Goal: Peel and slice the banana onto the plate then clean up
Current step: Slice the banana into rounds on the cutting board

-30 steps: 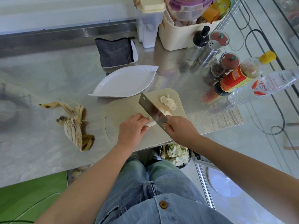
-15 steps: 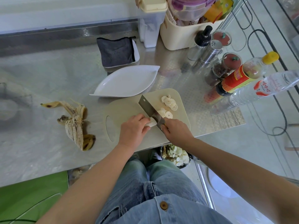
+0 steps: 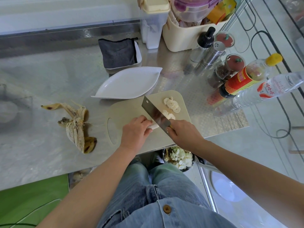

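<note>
Stainless steel covered the counter (image 3: 49, 89), and the person in pale denim stood close against its near edge. On it lay a beige cutting board (image 3: 130, 111) with an oval handle hole at its left end. The left hand (image 3: 134, 134) had its fingers curled down over the last short piece of banana (image 3: 153, 126), pinning it to the board with only the white cut end showing. The right hand (image 3: 184, 134) was wrapped tight round the handle of a cleaver (image 3: 154, 113), the handle itself almost wholly hidden in the fist. The broad blade slanted away from the person, its edge down at the banana's exposed end; I could not tell whether it had reached the board. A loose heap of banana slices (image 3: 171, 104) sat on the far right part of the board, with a couple more just beside the blade.

Just behind the board stood a white leaf-shaped plate (image 3: 130, 83). The banana peel (image 3: 76, 127) sprawled on the steel to the left, well apart from the board. Behind the plate a folded grey cloth (image 3: 117, 53) lay on a white dish. A cream basket (image 3: 181, 38) of containers filled the far corner, with a steel shaker (image 3: 212, 54), red-lidded jars, a yellow-capped sauce bottle (image 3: 243, 78) and a clear water bottle (image 3: 269, 89) along the right. Below the counter's edge, a dark bin (image 3: 180, 157) held pale scraps.
</note>
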